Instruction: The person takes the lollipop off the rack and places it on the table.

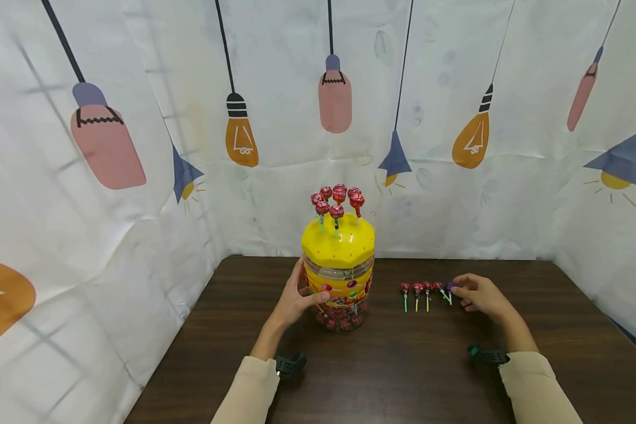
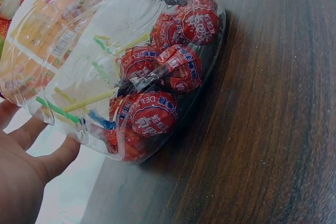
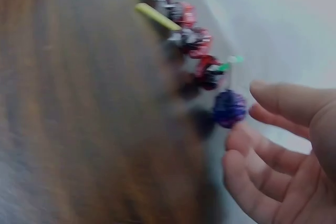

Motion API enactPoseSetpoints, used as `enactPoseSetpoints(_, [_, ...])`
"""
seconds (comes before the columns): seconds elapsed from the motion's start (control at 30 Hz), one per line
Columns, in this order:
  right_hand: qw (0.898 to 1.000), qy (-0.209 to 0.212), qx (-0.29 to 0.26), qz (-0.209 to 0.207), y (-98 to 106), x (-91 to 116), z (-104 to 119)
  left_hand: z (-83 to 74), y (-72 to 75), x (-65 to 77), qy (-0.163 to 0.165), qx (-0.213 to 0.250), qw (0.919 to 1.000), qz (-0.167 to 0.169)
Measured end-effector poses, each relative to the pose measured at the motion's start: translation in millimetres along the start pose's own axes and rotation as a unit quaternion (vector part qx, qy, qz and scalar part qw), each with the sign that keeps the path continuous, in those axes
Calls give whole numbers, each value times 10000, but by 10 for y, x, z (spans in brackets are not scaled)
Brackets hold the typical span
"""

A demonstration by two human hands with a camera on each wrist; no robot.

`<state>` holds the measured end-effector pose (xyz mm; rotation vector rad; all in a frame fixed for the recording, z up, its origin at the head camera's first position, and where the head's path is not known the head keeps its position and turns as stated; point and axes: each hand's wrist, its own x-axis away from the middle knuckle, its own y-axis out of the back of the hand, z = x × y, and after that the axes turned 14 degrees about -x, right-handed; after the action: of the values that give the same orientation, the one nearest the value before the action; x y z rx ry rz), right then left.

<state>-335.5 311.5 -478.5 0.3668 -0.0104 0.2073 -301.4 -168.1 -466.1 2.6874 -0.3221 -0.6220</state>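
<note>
A clear candy jar [image 1: 339, 288] with a yellow lid [image 1: 344, 241] stands on the table, several red-wrapped lollipops [image 1: 337, 210] upright in its lid. My left hand [image 1: 295, 297] grips the jar's left side, thumb across the front. Through its clear wall in the left wrist view show more red lollipops [image 2: 155, 113] and coloured sticks. On the right, my right hand [image 1: 479, 292] is at the end of a row of lollipops, its fingertips right at a purple lollipop [image 3: 229, 108]. Thumb and fingers stand apart around that candy in the blurred right wrist view.
Several red lollipops [image 1: 417, 287] lie in a row between the jar and my right hand. The dark wooden table [image 1: 392, 365] ends at a white curtain [image 1: 429, 224] printed with lamps. A dark band [image 1: 291, 365] circles each wrist.
</note>
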Motion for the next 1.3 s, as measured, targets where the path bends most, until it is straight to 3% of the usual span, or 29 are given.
enactPoseSetpoints(0.13, [9992, 331, -52, 219, 89, 58, 130, 19, 0, -1, 1, -30, 10000, -11])
enactPoseSetpoints(0.3, [9970, 756, -104, 89, 119, 133, 415, 33, 1, -9, -65, -15, 10000, 0])
enactPoseSetpoints(0.6, [9834, 1795, -181, -200, -120, 239, 924, 9, 11, -8, -33, -29, 10000, -4])
enactPoseSetpoints(0.8, [9630, 2562, -819, -190, -397, 319, 1198, 8, 6, -2, -65, -13, 10000, 10])
enactPoseSetpoints(1.03, [9385, 3013, -1658, -310, -747, 392, 1421, 8, 3, 7, -66, -45, 10000, -14])
enactPoseSetpoints(1.17, [9160, 3297, -2272, -244, -925, 401, 1519, 7, -1, 7, -29, -88, 10000, -28])
enactPoseSetpoints(1.3, [9016, 3545, -2466, -248, -1051, 372, 1646, -3, 1, 10, -1, -83, 10000, -28])
